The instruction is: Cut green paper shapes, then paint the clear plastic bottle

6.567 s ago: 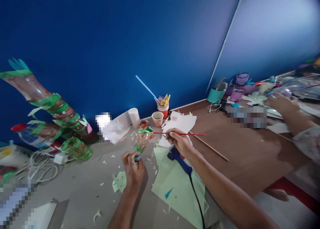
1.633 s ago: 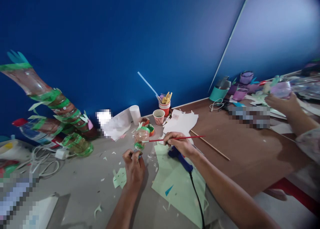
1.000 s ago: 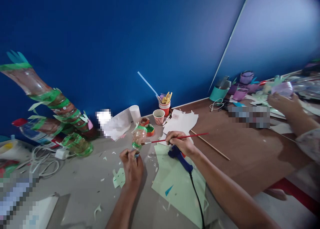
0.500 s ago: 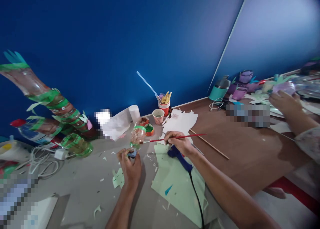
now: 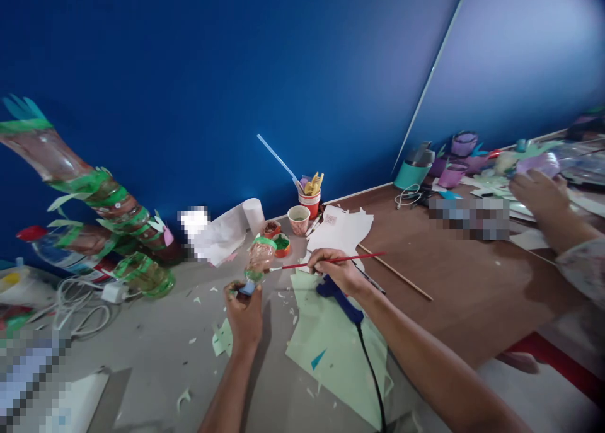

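Note:
My left hand [image 5: 244, 310] is closed on the blue-capped neck of a cut plastic bottle [image 5: 261, 256]. The bottle piece is painted brown, with green bands at its rim and near the neck, and tilts away from me. In my right hand [image 5: 338, 270] is a paintbrush [image 5: 293, 266] with a red handle, pinched between thumb and fingers. The brush tip is at the bottle's lower side, close to the green band; whether it touches I cannot tell. Just beyond the bottle stand a pot of green paint [image 5: 282, 244] and a pot of brown paint [image 5: 272, 228].
A blue glue gun [image 5: 341, 299] lies on pale green paper [image 5: 331, 363] under my right forearm. Paper cups [image 5: 299, 220] stand by the wall. A painted bottle trunk [image 5: 113, 200] leans at left, near white cables [image 5: 82, 307]. At right, another person's hand [image 5: 539, 196] holds a purple bottle piece.
My left hand has turned the bottle a little, so the blue cap shows differently and the fingers have shifted. The brush has moved slightly left.

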`<state>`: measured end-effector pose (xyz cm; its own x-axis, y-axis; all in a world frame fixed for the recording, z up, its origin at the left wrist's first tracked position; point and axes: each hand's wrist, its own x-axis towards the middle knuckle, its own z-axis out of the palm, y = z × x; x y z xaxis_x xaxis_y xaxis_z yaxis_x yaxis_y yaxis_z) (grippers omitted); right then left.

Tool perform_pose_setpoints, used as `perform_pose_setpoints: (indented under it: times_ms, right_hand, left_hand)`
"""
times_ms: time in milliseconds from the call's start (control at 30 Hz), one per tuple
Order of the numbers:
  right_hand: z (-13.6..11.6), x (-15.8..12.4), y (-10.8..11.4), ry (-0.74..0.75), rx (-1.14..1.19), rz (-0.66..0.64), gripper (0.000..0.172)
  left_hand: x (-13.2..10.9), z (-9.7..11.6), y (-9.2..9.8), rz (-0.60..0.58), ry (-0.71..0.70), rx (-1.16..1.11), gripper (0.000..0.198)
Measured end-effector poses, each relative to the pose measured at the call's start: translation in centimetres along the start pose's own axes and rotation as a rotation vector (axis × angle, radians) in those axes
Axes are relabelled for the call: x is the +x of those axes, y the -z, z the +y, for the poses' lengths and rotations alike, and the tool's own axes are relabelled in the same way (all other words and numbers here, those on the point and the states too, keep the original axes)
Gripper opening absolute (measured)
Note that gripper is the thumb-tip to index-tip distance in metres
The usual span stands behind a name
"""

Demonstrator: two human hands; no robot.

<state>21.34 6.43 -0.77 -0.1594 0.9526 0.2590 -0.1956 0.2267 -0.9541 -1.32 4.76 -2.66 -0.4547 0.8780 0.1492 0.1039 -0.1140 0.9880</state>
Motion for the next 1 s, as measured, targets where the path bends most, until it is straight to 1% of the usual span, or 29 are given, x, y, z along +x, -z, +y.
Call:
perform_pose_setpoints:
  times_ms: [100, 233, 367, 467, 533, 633, 700, 867, 1000]
  right_hand:
    - [0.0, -0.1, -0.2, 0.026, 0.009, 0.01, 0.014]
    - [-0.7, -0.3, -1.0, 0.006, -0.06, -0.031, 0.017]
    - [-1.0, -0.2, -1.0, -0.035, -0.12, -0.034, 0.017]
    - [-0.8, -0.1, -0.6, -0.038, -0.14, -0.02, 0.016]
    - [-0.7, 0.0, -0.5, -0.044, -0.14, -0.002, 0.016]
    - [-0.6, -0.1, -0.6, -0.029, -0.066, 0.042, 0.016]
    - [-0.6, -0.2, -0.8, -0.017, -0.028, 0.047, 0.016]
    - [-0.7, -0.2, -1.0, -0.045, -0.119, -0.003, 0.018]
    - [-1.0, -0.1, -0.6, -0.055, -0.132, 0.031, 0.016]
  left_hand:
    - [0.0, 0.7, 0.0, -0.027, 0.116, 0.012, 0.034]
    - [0.0, 0.5, 0.0, -0.06, 0.162, -0.007, 0.033]
    - [0.1, -0.1, -0.2, -0.084, 0.186, -0.202, 0.034]
    - [0.1, -0.1, -0.3, -0.08, 0.247, -0.349, 0.041]
    - [0.2, 0.0, -0.3, -0.088, 0.287, -0.405, 0.042]
    - [0.1, 0.1, -0.1, -0.114, 0.327, -0.468, 0.041]
    - [0.1, 0.1, -0.1, -0.137, 0.346, -0.497, 0.04]
    - [0.0, 0.3, -0.2, -0.174, 0.399, -0.542, 0.037]
    - [0.3, 0.3, -0.1, -0.178, 0.45, -0.596, 0.036]
